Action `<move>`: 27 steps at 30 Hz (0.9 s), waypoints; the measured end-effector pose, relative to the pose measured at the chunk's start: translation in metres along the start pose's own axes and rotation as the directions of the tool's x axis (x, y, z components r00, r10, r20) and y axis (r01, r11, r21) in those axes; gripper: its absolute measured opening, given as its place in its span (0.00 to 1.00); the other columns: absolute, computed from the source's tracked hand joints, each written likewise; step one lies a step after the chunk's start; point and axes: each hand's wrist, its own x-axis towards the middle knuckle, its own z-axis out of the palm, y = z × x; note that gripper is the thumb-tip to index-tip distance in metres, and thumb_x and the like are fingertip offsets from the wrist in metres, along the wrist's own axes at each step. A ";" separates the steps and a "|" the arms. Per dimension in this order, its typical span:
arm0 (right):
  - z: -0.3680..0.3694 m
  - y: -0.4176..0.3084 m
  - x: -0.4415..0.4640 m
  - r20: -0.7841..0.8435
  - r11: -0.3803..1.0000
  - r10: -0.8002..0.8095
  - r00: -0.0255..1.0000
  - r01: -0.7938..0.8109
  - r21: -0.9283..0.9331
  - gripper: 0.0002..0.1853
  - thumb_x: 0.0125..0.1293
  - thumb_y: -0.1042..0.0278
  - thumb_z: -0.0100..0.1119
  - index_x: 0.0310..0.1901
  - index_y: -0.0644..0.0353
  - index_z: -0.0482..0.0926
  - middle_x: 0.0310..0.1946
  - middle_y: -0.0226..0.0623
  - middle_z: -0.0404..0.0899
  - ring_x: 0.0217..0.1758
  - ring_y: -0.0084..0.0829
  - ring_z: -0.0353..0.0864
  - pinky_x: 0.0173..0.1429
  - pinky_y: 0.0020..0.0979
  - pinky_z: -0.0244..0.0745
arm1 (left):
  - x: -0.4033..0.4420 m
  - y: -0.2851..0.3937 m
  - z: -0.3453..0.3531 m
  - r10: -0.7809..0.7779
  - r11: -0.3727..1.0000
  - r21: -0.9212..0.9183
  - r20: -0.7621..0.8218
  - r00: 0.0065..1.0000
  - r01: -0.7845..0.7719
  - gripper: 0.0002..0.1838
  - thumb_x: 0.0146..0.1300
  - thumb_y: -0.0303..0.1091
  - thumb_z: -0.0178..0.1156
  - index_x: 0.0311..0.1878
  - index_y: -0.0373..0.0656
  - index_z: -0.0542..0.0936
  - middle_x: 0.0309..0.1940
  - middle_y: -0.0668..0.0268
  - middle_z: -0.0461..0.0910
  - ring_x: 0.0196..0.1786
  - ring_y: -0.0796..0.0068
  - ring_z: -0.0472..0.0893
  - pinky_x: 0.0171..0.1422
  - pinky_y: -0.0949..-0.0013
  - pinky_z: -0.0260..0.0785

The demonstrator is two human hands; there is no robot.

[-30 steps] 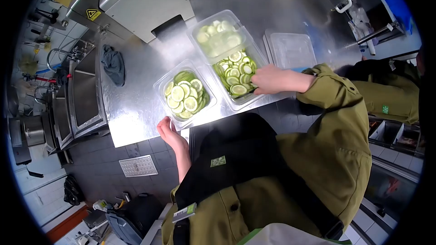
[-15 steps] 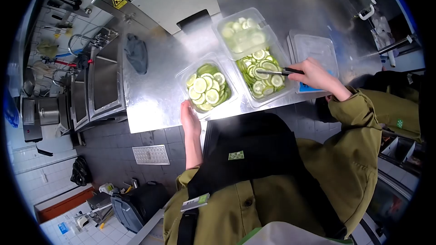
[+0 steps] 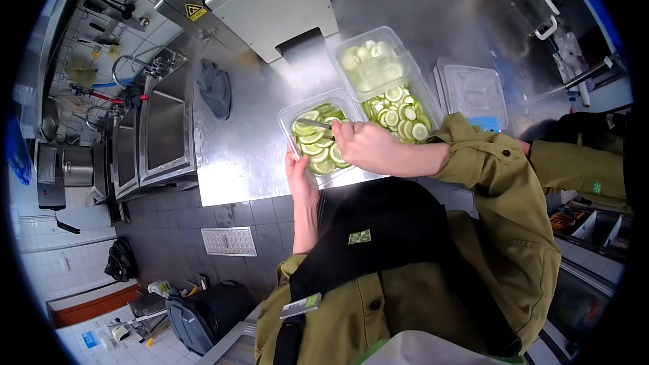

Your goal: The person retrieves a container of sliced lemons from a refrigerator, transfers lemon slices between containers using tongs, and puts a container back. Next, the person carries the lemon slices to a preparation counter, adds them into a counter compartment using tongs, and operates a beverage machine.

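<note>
A clear square container (image 3: 284,124) holding green citrus slices (image 3: 323,162) stands near the table's front edge. My right hand (image 3: 362,147) is closed round the dark handle of metal tongs (image 3: 314,123), whose tips lie over these slices. At the container's front left corner is my left hand (image 3: 301,174), its fingers against the wall; whether they grip it is hard to tell. To the right, a longer clear container (image 3: 436,103) holds more slices (image 3: 399,115), its far half under a translucent lid (image 3: 374,61). My right forearm passes in front of its near end.
Clear lids or shallow containers (image 3: 475,91) are stacked at the right. A grey machine (image 3: 270,0) stands at the back, with a dark cloth (image 3: 214,89) to its left near the sinks (image 3: 165,128). Another person's sleeve (image 3: 574,162) shows at the right.
My right hand has moved left with the tongs, from the longer container to the square one. My left hand stays at the square container. The camera view has shifted.
</note>
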 end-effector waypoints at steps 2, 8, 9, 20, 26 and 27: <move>-0.007 -0.003 0.009 0.002 1.000 0.004 1.000 -0.004 -0.004 0.21 0.42 0.72 0.52 0.41 0.76 0.73 0.17 0.34 0.70 0.16 0.22 0.71 0.15 0.21 0.63 | 0.003 0.000 -0.010 0.017 1.000 -0.009 0.034 0.999 -0.017 0.05 0.54 0.23 0.48 0.34 0.44 0.66 0.43 0.64 0.71 0.47 0.71 0.71 0.55 0.66 0.62; -0.047 -0.003 0.006 0.167 0.998 0.025 0.986 -0.034 0.053 0.23 0.42 0.70 0.53 0.42 0.76 0.73 0.15 0.32 0.70 0.13 0.22 0.70 0.13 0.23 0.63 | 0.006 0.013 -0.010 -0.103 0.983 -0.153 -0.031 0.994 0.097 0.07 0.50 0.22 0.47 0.34 0.42 0.66 0.46 0.63 0.70 0.50 0.68 0.70 0.58 0.64 0.61; -0.050 -0.002 0.005 0.155 0.995 0.048 0.987 -0.061 0.078 0.22 0.44 0.69 0.53 0.42 0.75 0.72 0.15 0.32 0.70 0.13 0.23 0.70 0.13 0.23 0.63 | 0.005 0.014 -0.010 -0.106 0.981 -0.167 -0.023 0.994 0.101 0.08 0.50 0.22 0.46 0.35 0.42 0.66 0.45 0.63 0.70 0.50 0.68 0.70 0.58 0.64 0.61; -0.052 -0.008 -0.052 0.163 0.714 0.496 0.853 -0.507 0.482 0.26 0.53 0.57 0.57 0.50 0.65 0.69 0.22 0.37 0.73 0.19 0.33 0.74 0.22 0.29 0.67 | 0.012 0.013 -0.039 -0.222 0.939 -0.261 0.035 0.974 0.223 0.07 0.47 0.27 0.47 0.32 0.45 0.68 0.44 0.60 0.72 0.50 0.60 0.72 0.56 0.55 0.65; -0.057 0.035 -0.130 0.428 0.471 0.643 0.635 -0.769 0.432 0.18 0.52 0.60 0.58 0.42 0.63 0.72 0.24 0.45 0.76 0.27 0.44 0.76 0.29 0.39 0.70 | 0.019 0.018 -0.055 -0.185 0.978 -0.093 0.033 0.982 0.187 0.08 0.56 0.37 0.44 0.31 0.44 0.69 0.43 0.62 0.73 0.48 0.65 0.72 0.53 0.62 0.63; -0.057 0.037 -0.135 0.481 0.474 0.641 0.598 -0.801 0.365 0.18 0.52 0.60 0.58 0.41 0.63 0.72 0.23 0.45 0.76 0.28 0.44 0.77 0.29 0.38 0.70 | 0.023 0.017 -0.068 -0.177 0.982 -0.044 0.085 0.980 0.181 0.09 0.57 0.38 0.44 0.32 0.44 0.70 0.43 0.62 0.73 0.46 0.65 0.72 0.52 0.62 0.64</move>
